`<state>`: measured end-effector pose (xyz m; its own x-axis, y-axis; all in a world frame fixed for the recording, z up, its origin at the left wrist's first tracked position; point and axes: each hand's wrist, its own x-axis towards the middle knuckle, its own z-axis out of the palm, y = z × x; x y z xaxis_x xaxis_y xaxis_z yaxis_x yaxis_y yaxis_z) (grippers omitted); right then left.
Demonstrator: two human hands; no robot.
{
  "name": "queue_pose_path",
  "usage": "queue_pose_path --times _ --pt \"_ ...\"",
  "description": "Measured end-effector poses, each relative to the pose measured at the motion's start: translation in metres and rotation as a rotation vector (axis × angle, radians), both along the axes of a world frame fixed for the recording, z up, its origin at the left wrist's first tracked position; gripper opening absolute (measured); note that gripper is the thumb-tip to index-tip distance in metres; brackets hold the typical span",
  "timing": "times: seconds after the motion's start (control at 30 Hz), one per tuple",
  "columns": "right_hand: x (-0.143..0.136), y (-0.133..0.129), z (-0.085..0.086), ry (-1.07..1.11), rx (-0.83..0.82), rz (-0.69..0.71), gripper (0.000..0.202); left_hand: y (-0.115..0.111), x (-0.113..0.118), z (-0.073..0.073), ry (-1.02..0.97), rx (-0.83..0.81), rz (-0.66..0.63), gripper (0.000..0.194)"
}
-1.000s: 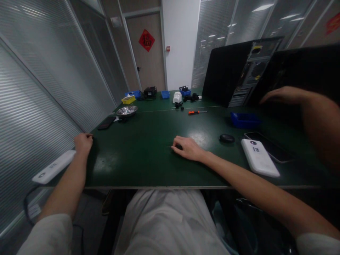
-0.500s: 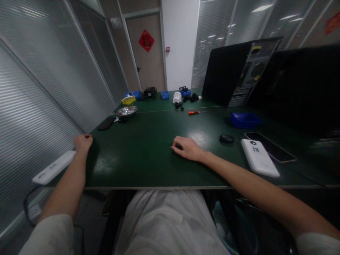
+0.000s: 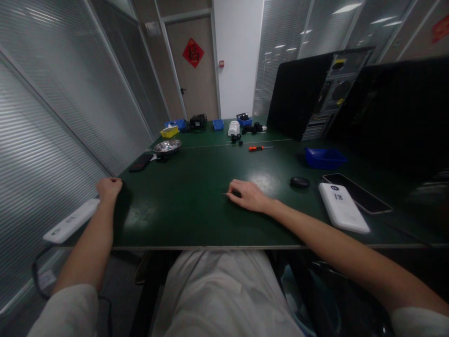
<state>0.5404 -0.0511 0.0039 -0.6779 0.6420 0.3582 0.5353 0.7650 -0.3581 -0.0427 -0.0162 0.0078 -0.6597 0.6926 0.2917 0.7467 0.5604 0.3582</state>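
Observation:
My left hand (image 3: 109, 187) rests at the left edge of the green table (image 3: 189, 210), its fingers curled closed. Whatever they may hold is hidden. Close behind that wrist a white power strip (image 3: 72, 221) lies along the table's side. My right hand (image 3: 248, 196) lies on the table in front of me, thumb and fingers pinched together. From the fingertips a small thin pale thing (image 3: 225, 194) sticks out to the left, too small to name.
Right of my right hand lie a black mouse (image 3: 299, 182), a white power bank (image 3: 342, 208), a phone (image 3: 365, 194) and a blue tray (image 3: 324, 159). An orange-handled screwdriver (image 3: 257, 148), a metal bowl (image 3: 168, 147) and a dark phone (image 3: 141, 162) lie farther back. A computer case (image 3: 315, 96) stands at right.

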Motion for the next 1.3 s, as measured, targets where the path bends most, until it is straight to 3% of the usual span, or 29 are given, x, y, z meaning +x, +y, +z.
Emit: queue_pose_path --times 0.37,0.6,0.87,1.07,1.2,1.3 --pt "0.0 0.0 0.001 -0.014 -0.008 -0.001 0.014 0.008 -0.003 -0.004 -0.09 -0.019 -0.052 0.033" --pt "-0.001 0.0 0.0 -0.016 0.008 -0.014 0.014 0.018 -0.003 -0.006 -0.048 -0.053 -0.086 0.033" --pt "0.0 0.001 -0.001 -0.026 0.009 -0.009 0.015 0.013 0.0 -0.002 -0.008 -0.069 -0.135 0.023" --pt "0.0 0.001 -0.002 -0.019 0.015 -0.008 0.014 0.006 0.01 0.005 -0.093 -0.052 -0.112 0.028" --pt "-0.001 0.002 -0.003 -0.008 0.022 0.004 0.015 0.012 0.035 0.006 -0.218 -0.072 -0.276 0.035" --pt "-0.001 0.002 -0.003 -0.008 0.016 0.006 0.015 0.019 0.078 0.005 -0.341 -0.115 -0.534 0.037"
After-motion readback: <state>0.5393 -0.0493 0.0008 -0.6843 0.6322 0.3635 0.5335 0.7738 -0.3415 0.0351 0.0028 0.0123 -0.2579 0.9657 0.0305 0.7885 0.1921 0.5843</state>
